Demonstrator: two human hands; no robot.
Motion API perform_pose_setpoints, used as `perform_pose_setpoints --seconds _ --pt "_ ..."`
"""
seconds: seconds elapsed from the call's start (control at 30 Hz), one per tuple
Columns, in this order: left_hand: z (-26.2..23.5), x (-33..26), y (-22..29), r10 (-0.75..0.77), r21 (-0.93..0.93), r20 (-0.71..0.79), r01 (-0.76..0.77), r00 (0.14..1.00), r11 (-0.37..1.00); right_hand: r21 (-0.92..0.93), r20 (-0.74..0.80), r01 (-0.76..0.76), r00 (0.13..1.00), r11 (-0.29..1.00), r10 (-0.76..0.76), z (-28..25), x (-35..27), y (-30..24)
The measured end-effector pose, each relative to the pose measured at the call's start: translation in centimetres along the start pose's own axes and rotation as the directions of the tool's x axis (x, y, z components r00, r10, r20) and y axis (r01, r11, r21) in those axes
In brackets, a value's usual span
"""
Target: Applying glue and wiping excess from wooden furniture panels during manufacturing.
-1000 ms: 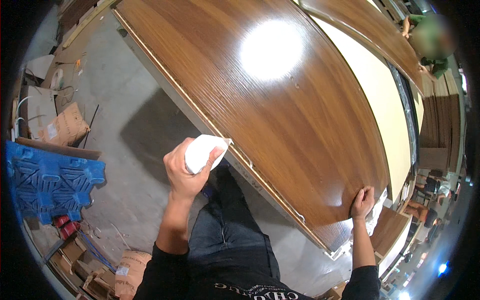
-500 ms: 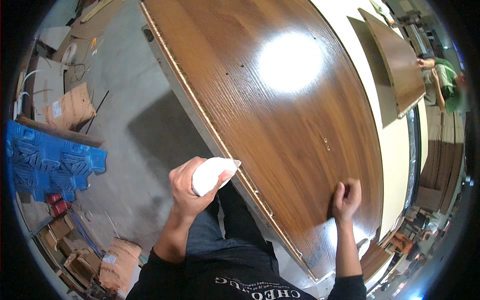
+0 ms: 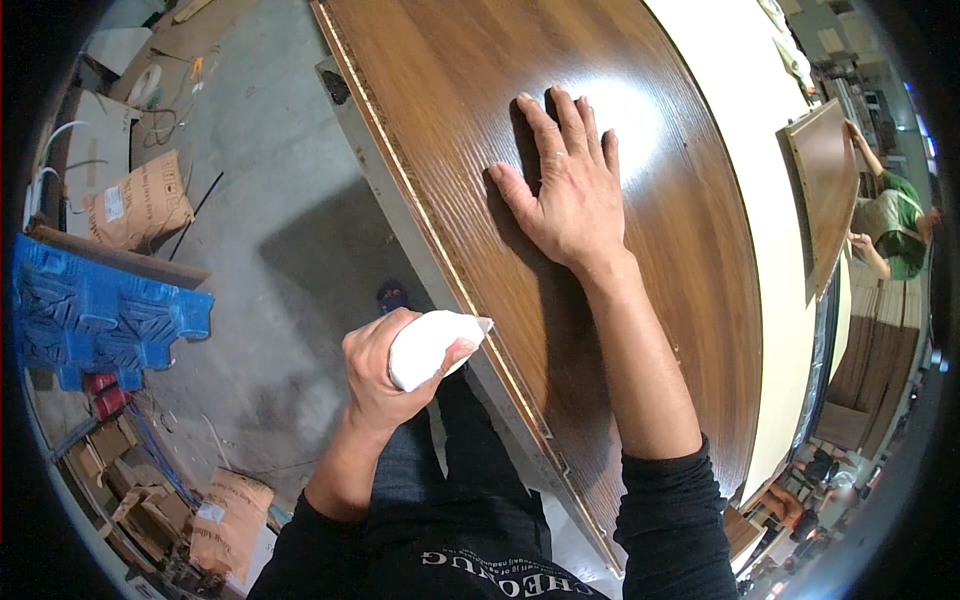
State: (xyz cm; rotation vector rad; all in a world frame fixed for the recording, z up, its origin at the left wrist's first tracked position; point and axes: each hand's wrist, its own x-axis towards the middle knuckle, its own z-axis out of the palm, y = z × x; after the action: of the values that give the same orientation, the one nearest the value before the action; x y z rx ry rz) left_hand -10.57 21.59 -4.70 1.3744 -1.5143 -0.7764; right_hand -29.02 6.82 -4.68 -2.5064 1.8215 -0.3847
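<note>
left hand point(image 3: 385, 375): closed round a white cloth point(image 3: 430, 345), just beside the panel point(image 3: 640, 250) edge
right hand point(image 3: 565, 190): open, flat on panel
risk: cloth may snag the rough edge; panel could slide

Person: black long-sleeve top, sleeves pushed up to elbows, pale lettering on chest; dark trousers; dark shoe w/ blue-red trim; left hand point(image 3: 385, 370) & right hand point(image 3: 565, 190) bare, no gloves.

Blue plastic pallet point(image 3: 95, 320) at left on grey concrete floor point(image 3: 270, 130), brown paper sacks point(image 3: 140, 200) and cardboard scraps beside it. Far right, another person in green point(image 3: 893, 225) holding up a smaller wood panel point(image 3: 822, 185). Stacked boards point(image 3: 870, 360) beyond.
</note>
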Motion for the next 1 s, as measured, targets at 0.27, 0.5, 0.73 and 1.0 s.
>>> perform_pose_setpoints --seconds 0.27,0.5,0.73,1.0 --pt "-1.7 4.0 -1.6 0.08 0.035 0.017 -0.08 0.997 0.996 -0.016 -0.083 0.001 0.997 1.0 -0.002 1.8 5.6 1.6" --pt "-2.8 7.7 -2.7 0.1 0.034 0.036 -0.101 0.994 0.994 -0.026 -0.096 -0.091 0.991 0.995 0.089 2.6 9.7 2.8" --pt "-4.4 10.7 -3.8 0.072 0.074 0.003 -0.072 0.997 0.995 0.005 -0.069 -0.157 0.985 0.988 0.157 1.8 9.4 2.2" --pt "-5.8 14.0 -5.1 0.106 0.08 -0.023 -0.103 0.994 0.991 0.032 -0.047 -0.201 0.978 0.979 0.202 1.1 9.4 1.9"
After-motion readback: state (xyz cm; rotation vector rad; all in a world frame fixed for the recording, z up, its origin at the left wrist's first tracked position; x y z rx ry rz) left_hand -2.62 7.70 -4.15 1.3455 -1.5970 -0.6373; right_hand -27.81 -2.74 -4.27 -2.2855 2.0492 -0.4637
